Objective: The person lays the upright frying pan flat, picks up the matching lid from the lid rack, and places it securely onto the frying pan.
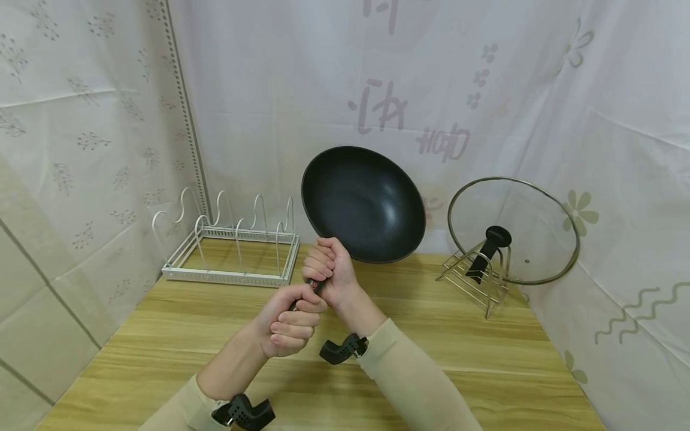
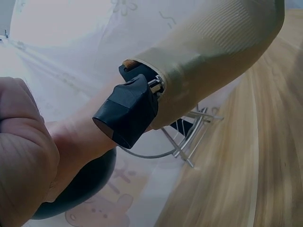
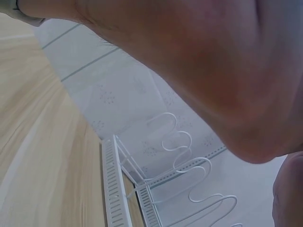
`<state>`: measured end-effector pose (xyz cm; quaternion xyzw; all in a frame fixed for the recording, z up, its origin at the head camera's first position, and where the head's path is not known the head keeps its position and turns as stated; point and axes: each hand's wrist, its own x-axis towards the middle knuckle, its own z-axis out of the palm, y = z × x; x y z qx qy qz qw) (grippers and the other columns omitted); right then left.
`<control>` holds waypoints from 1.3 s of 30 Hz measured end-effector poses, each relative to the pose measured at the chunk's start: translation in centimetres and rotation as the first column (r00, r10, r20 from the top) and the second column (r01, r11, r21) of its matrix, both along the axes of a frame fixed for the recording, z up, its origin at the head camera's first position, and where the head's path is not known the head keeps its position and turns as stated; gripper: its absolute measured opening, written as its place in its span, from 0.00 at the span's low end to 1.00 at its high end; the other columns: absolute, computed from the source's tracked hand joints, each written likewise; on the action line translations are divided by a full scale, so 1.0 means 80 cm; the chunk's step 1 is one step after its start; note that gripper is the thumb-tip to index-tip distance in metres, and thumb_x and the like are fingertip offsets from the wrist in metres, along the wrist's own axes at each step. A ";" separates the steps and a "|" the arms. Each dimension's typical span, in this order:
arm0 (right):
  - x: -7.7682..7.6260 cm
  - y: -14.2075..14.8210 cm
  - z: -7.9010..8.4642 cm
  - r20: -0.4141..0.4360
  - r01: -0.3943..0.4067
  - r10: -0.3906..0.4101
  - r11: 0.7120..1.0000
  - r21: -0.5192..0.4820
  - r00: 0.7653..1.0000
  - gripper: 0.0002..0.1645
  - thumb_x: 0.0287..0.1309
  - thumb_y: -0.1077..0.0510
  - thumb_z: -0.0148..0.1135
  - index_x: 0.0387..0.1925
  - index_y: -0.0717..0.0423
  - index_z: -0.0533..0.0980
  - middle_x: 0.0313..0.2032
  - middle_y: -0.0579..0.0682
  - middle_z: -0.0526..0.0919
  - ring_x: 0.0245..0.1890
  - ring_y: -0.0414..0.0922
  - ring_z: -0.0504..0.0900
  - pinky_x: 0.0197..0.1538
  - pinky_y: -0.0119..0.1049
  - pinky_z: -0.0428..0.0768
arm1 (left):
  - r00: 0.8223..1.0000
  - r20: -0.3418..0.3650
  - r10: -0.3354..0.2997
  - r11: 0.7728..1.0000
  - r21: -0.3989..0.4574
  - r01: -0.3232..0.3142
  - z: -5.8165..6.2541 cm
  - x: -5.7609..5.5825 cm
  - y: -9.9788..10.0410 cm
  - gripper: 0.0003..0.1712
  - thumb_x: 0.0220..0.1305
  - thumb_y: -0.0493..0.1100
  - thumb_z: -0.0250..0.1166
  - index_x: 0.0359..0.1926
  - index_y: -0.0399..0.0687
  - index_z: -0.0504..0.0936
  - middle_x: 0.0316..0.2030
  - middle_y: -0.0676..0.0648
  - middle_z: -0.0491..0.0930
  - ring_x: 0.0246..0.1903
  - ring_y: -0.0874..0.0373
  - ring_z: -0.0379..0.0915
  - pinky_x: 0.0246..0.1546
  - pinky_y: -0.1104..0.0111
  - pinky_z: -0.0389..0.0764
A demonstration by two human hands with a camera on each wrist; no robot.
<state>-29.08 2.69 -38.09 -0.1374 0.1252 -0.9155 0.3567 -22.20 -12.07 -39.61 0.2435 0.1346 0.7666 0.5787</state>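
A black wok is held up above the table, tilted so its dark inside faces me. Both hands grip its handle, which is mostly covered by the fingers. The right hand holds the end nearer the bowl. Just below it, the left hand curls round the lower end. In the left wrist view, part of the left hand shows large, with the wok partly hidden behind the right arm. Skin of the right hand fills much of the right wrist view.
At the back left of the wooden table stands a white wire rack with upright curved dividers. A glass lid leans in a metal stand at the right. Patterned curtains enclose the back and sides.
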 end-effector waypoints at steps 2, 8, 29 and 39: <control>0.001 0.001 -0.001 0.000 0.008 -0.008 1.000 0.007 1.000 0.34 0.87 0.51 0.29 0.14 0.43 0.50 0.09 0.40 0.67 0.08 0.37 0.68 0.18 0.27 0.69 | 1.000 0.003 -0.005 1.000 -0.003 0.005 -0.001 0.000 0.001 0.22 0.79 0.44 0.46 0.25 0.56 0.50 0.12 0.59 0.50 0.08 0.68 0.49 0.08 0.78 0.46; 0.003 0.007 -0.002 0.011 0.016 -0.017 1.000 0.022 1.000 0.35 0.87 0.51 0.30 0.14 0.43 0.51 0.09 0.40 0.66 0.09 0.37 0.69 0.18 0.26 0.68 | 1.000 0.013 -0.019 1.000 -0.002 0.019 -0.003 0.000 0.004 0.22 0.79 0.43 0.46 0.25 0.56 0.50 0.12 0.59 0.50 0.08 0.68 0.49 0.08 0.79 0.46; 0.006 0.018 -0.016 0.046 0.046 -0.047 0.998 0.031 0.998 0.36 0.88 0.51 0.32 0.13 0.43 0.53 0.09 0.40 0.67 0.09 0.37 0.69 0.18 0.26 0.69 | 0.999 0.028 -0.043 0.999 -0.020 0.043 -0.014 -0.002 0.012 0.23 0.79 0.44 0.48 0.25 0.56 0.49 0.12 0.59 0.49 0.08 0.69 0.50 0.09 0.80 0.49; 0.008 0.023 -0.020 0.061 0.069 -0.072 0.996 0.055 0.996 0.38 0.88 0.51 0.33 0.11 0.44 0.57 0.09 0.40 0.66 0.09 0.36 0.66 0.18 0.26 0.68 | 0.997 0.045 -0.065 0.998 -0.023 0.066 -0.020 -0.002 0.016 0.22 0.78 0.44 0.49 0.25 0.56 0.51 0.12 0.59 0.49 0.08 0.69 0.50 0.09 0.80 0.49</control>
